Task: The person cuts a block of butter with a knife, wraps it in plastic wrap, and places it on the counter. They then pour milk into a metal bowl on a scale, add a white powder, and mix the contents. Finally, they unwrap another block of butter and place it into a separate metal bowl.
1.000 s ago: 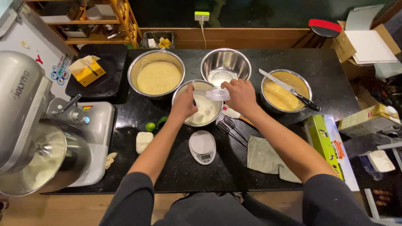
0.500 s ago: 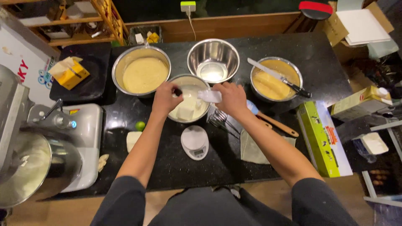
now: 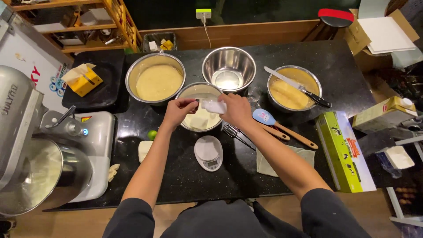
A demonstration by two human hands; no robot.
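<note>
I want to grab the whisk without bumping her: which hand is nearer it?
Right. The right hand is just above the whisk; the left hand is farther left, across the bowl.

The stand mixer [image 3: 39, 145] is cut off by the left edge, and its hanging head hides part of what lies in its bowl. The small white piece [image 3: 213, 106] held between the left hand [image 3: 178, 112] and right hand [image 3: 238, 110] is too small to name, and the grip of both hands covers its ends, while the hands hide part of the bowl of pale batter [image 3: 200, 108] beneath them. At the right edge the tray [image 3: 403, 202] beside the desk [image 3: 185, 176] is cut off, its contents too small to tell.
</note>
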